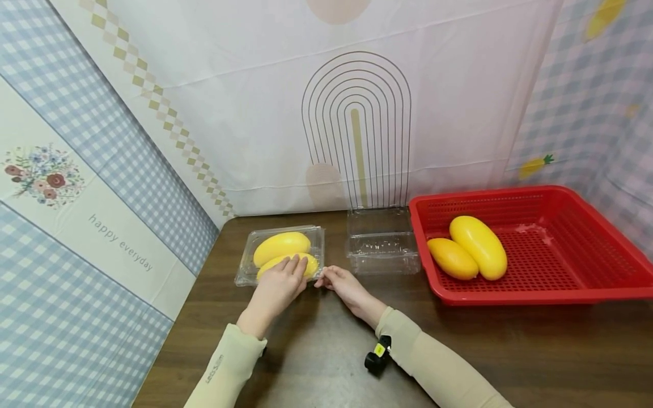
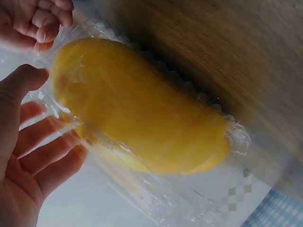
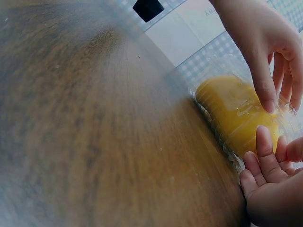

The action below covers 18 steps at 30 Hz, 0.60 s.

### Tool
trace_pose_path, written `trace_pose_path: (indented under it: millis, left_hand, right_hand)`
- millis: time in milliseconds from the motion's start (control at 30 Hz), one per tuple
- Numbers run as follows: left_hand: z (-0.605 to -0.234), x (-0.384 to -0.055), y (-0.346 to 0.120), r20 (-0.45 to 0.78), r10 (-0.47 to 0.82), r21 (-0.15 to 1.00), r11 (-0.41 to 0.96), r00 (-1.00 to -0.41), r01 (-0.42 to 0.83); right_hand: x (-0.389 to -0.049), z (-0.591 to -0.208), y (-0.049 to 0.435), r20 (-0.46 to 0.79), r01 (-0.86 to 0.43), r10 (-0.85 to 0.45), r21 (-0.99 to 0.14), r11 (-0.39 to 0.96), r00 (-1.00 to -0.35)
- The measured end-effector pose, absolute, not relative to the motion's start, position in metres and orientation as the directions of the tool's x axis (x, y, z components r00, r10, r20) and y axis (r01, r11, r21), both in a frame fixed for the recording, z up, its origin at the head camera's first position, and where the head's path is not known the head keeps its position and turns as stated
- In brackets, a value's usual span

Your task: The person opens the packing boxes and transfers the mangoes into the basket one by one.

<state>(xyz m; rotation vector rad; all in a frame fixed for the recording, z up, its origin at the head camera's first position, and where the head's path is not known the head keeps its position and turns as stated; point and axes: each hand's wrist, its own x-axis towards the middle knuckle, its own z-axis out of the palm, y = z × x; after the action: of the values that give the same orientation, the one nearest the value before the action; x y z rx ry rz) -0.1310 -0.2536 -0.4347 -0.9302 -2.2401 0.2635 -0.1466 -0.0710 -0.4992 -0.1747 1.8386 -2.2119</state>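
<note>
A clear plastic clamshell box (image 1: 246, 266) sits on the table at the left, its transparent lid over two smooth yellow mango-like fruits (image 1: 282, 246). My left hand (image 1: 280, 286) rests over the front of the lid, fingers extended and spread. In the left wrist view its thumb and fingers lie along the lid above the nearer fruit (image 2: 137, 104). At the box's front right corner, my right hand (image 1: 347, 288) pinches the rim with thumb and fingertips. The right wrist view has these fingers (image 3: 266, 161) at the box edge, just below the left hand (image 3: 270, 52).
An open clear box (image 1: 385, 246) stands behind and right of my right hand. Beside it, a red plastic basket (image 1: 510, 296) holds one large yellow fruit (image 1: 478, 247) and a smaller orange-yellow one (image 1: 452, 258). A patterned cloth wall (image 1: 255, 113) borders the table at the back and left.
</note>
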Motion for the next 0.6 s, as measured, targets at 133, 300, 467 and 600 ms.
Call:
trace_pose_path:
  millis: [133, 300, 467, 600]
  left_hand:
    - [-0.435, -0.132, -0.25, 0.541, 0.686, -0.438, 0.723, -0.486, 0.534]
    - [-0.432, -0.133, -0.246, 0.551, 0.676, -0.432, 0.733, -0.49, 0.525]
    - [-0.431, -0.134, -0.242, 0.537, 0.683, -0.453, 0.728, -0.495, 0.514]
    - [-0.429, -0.135, -0.24, 0.519, 0.699, -0.477, 0.715, -0.492, 0.511]
  right_hand:
    - [-0.147, -0.498, -0.07, -0.071, 0.122, -0.274, -0.977, -0.174, -0.959]
    - [-0.147, -0.499, -0.069, -0.072, 0.124, -0.274, -0.976, -0.178, -0.959]
    - [-0.147, -0.499, -0.07, -0.077, 0.128, -0.272, -0.976, -0.175, -0.959]
    - [-0.146, -0.499, -0.071, -0.061, 0.111, -0.268, -0.979, -0.172, -0.961]
